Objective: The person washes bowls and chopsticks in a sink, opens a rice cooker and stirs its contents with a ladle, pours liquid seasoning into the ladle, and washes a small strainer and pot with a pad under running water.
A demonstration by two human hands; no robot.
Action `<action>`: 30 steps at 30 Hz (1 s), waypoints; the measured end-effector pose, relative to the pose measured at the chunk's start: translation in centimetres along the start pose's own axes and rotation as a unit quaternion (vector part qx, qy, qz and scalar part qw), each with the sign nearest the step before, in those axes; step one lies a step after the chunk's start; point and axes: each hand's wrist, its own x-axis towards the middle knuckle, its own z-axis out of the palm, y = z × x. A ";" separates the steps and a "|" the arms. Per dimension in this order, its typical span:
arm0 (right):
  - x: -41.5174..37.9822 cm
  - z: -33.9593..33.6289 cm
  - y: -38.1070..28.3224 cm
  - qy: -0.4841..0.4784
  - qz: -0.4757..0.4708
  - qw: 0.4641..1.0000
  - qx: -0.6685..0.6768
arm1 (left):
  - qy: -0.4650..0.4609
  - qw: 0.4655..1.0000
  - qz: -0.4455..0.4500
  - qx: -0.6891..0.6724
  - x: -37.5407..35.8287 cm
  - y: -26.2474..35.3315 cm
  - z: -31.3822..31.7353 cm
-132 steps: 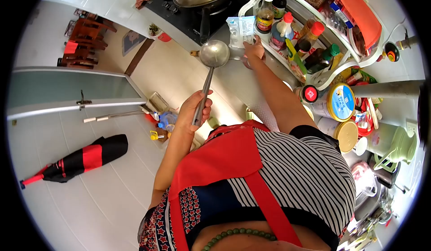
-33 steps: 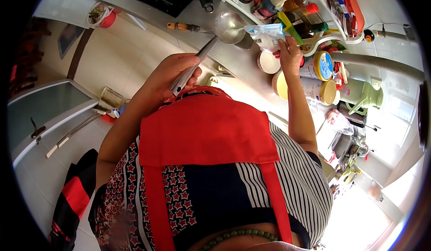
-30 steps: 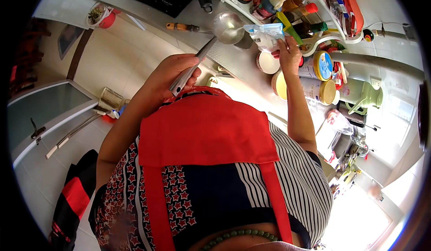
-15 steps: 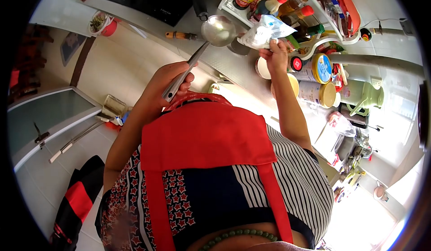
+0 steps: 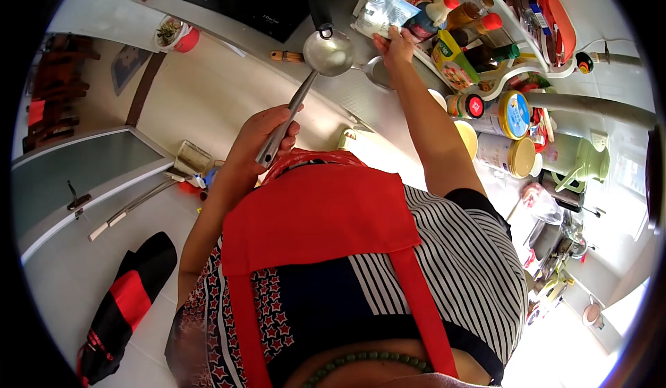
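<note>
My left hand (image 5: 262,140) grips the handle of a steel ladle (image 5: 326,52), whose bowl is held level over the counter edge, just in front of the black stove (image 5: 260,3). My right hand (image 5: 393,45) is stretched out to the white condiment rack (image 5: 510,76) and holds a white and blue plastic seasoning packet (image 5: 383,12) by its lower edge, up against the bottles. A small steel bowl (image 5: 378,72) sits on the counter just under that hand.
The rack is packed with sauce bottles (image 5: 479,30) and jars. Round tins (image 5: 511,114) and a green thermos jug (image 5: 576,159) stand along the counter to the right. A wooden-handled tool (image 5: 286,56) lies near the stove. A folded red and black umbrella (image 5: 121,298) lies on the floor.
My right hand has carried the packet away from the ladle, left and back to the rack. The ladle has stayed level in my left hand and shifted slightly left.
</note>
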 end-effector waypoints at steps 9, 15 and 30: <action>1.6 0.2 1.6 0.055 -0.013 0.997 -0.048 | 0.005 0.999 -0.009 0.035 0.0 0.0 1.5; -4.1 -2.0 -2.0 0.044 -0.059 0.997 -0.026 | -0.018 0.998 -0.019 0.063 1.0 0.1 2.6; -10.8 -11.5 -8.9 0.267 -0.258 0.913 -0.171 | -0.113 0.987 -0.044 0.107 4.0 0.4 6.2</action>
